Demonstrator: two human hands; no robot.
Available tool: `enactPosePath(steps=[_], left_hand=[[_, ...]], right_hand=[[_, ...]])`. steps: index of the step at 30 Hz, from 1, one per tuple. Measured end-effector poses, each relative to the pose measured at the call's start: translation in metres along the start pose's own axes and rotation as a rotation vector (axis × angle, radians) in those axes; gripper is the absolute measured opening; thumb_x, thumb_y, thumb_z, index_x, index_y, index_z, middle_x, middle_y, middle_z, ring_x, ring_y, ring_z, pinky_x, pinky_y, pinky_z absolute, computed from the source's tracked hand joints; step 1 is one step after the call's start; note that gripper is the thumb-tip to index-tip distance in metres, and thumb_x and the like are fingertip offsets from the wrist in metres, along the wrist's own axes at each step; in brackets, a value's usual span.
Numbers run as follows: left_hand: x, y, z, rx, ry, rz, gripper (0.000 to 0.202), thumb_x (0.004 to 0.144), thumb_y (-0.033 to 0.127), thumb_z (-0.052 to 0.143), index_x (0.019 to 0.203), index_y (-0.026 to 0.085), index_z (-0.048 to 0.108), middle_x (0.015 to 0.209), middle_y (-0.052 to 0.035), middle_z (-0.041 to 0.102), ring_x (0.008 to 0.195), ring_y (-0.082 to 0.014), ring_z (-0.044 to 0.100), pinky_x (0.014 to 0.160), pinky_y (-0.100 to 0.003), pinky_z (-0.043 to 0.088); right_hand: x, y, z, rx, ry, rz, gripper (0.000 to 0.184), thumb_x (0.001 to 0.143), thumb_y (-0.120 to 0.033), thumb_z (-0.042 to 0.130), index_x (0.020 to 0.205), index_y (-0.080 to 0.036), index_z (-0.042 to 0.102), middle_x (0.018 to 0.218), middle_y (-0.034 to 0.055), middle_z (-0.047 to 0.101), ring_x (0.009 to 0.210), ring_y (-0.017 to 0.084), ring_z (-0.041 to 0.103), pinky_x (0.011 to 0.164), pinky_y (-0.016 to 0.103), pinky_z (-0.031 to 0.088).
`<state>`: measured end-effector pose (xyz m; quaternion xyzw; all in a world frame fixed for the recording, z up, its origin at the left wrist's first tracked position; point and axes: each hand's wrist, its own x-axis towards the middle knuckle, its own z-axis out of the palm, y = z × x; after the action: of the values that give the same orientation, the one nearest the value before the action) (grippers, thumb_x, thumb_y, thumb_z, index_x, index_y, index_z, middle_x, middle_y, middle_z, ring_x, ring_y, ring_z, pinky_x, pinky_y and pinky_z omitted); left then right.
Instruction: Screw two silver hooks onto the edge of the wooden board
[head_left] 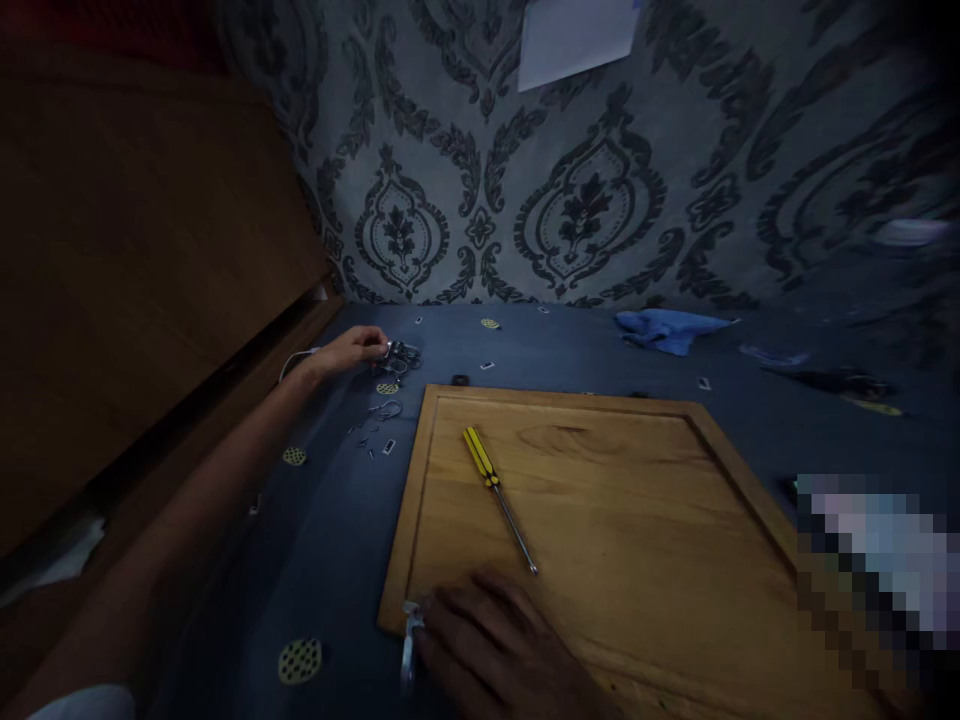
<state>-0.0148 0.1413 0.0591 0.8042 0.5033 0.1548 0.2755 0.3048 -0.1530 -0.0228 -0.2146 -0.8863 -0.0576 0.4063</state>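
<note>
**Left hand (360, 347) at metal hardware (405, 354), right hand (491, 640) on wooden panel (637, 520)**

Your left grip reaches the hardware's edge; whether it pinches any cannot be told. Loose screws (370, 454) lie nearer you on blue patterned cloth (322, 540). A metal fitting (409, 645) sits beside your right grip, whose hold is unclear too. A yellow-handled screwdriver (492, 481) lies beyond, on the panel.
</note>
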Motion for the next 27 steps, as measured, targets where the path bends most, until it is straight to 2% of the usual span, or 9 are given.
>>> enactPosePath(steps=[8,14,19,23,27], left_hand=[[0.008,0.009,0.007,0.226,-0.005,0.080,0.038,0.102,0.039,0.068,0.132,0.016,0.063,0.133,-0.0114,0.066,0.114,-0.0268,0.068,0.097,-0.048,0.061],[0.007,0.024,-0.002,0.379,-0.009,0.115,0.037,0.102,0.039,0.068,0.132,0.016,0.063,0.132,-0.0115,0.066,0.114,-0.0262,0.068,0.097,-0.048,0.061],[-0.004,0.035,-0.007,0.474,-0.023,0.133,0.036,0.103,0.039,0.068,0.130,0.016,0.064,0.128,-0.0107,0.067,0.110,-0.0252,0.070,0.094,-0.046,0.062],[-0.023,0.045,0.004,0.558,-0.059,0.172,0.033,0.103,0.038,0.067,0.127,0.016,0.065,0.126,-0.0103,0.068,0.109,-0.0244,0.070,0.094,-0.046,0.062],[-0.041,0.052,0.023,0.615,-0.123,0.214,0.028,0.103,0.036,0.067,0.121,0.015,0.067,0.118,-0.0086,0.070,0.102,-0.0221,0.070,0.090,-0.043,0.062]], right_hand=[[-0.006,0.001,0.002,-0.024,-0.057,-0.023,0.031,0.112,-0.021,0.043,0.122,-0.023,0.073,0.114,-0.0018,0.081,0.111,0.015,0.067,0.107,0.034,0.051],[-0.009,0.002,0.003,-0.040,-0.091,-0.032,0.026,0.111,-0.025,0.050,0.125,-0.023,0.071,0.116,-0.0025,0.081,0.111,0.015,0.066,0.107,0.035,0.051],[-0.007,0.001,0.002,-0.007,-0.075,-0.019,0.029,0.112,-0.024,0.045,0.123,-0.023,0.072,0.116,-0.0029,0.081,0.111,0.015,0.067,0.106,0.034,0.051],[-0.002,0.000,-0.001,0.014,-0.008,0.016,0.031,0.113,-0.023,0.042,0.117,-0.023,0.073,0.113,-0.0061,0.082,0.109,0.014,0.067,0.107,0.032,0.050],[0.001,-0.001,-0.002,0.000,-0.039,0.004,0.029,0.112,-0.022,0.044,0.120,-0.023,0.073,0.114,-0.0044,0.082,0.110,0.014,0.067,0.105,0.033,0.050]])
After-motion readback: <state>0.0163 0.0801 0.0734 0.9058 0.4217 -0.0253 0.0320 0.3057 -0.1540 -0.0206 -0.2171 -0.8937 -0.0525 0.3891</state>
